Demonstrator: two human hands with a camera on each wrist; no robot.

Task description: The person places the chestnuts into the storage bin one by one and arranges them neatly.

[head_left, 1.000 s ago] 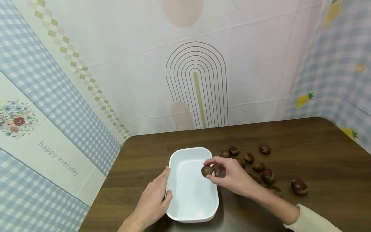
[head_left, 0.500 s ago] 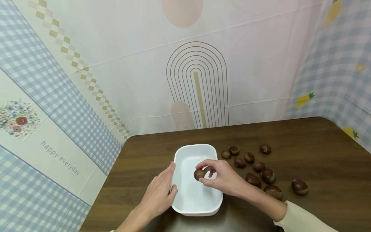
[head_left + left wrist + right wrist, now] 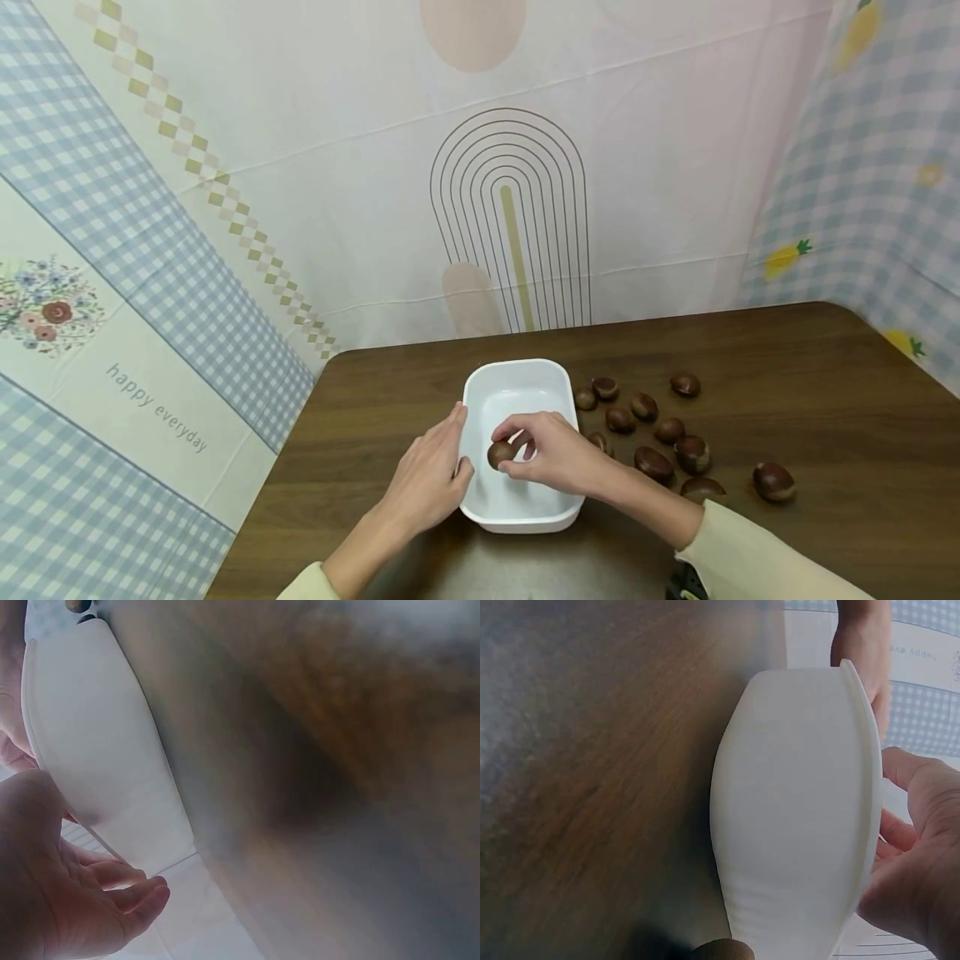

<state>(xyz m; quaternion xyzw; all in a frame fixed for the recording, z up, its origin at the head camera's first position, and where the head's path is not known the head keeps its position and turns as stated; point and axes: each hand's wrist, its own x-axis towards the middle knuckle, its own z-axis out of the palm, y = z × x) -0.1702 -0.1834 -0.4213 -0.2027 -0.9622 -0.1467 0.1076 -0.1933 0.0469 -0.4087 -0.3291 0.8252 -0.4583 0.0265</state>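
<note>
A brown chestnut (image 3: 498, 455) is pinched between the thumb and fingertips of my right hand (image 3: 557, 454), over the inside of a white rectangular dish (image 3: 525, 525). Along the dish's left side lies my left hand (image 3: 429, 479), its fingers nearly straight against the outer wall and its thumb by the rim. In the left wrist view this hand (image 3: 82, 892) is at the pale side of the dish (image 3: 105, 727). The right wrist view has the dish's outer wall (image 3: 795, 795) in front, which hides the held chestnut.
Several loose chestnuts (image 3: 654, 464) lie on the dark wooden table (image 3: 810, 375) right of the dish, some close to its wall. One chestnut (image 3: 773, 482) sits farther right. A patterned cloth (image 3: 360, 208) hangs behind the table.
The dish has shifted right and away from me, with my left hand following along its side. My right hand has carried the chestnut left, from near the right rim to over the dish's middle.
</note>
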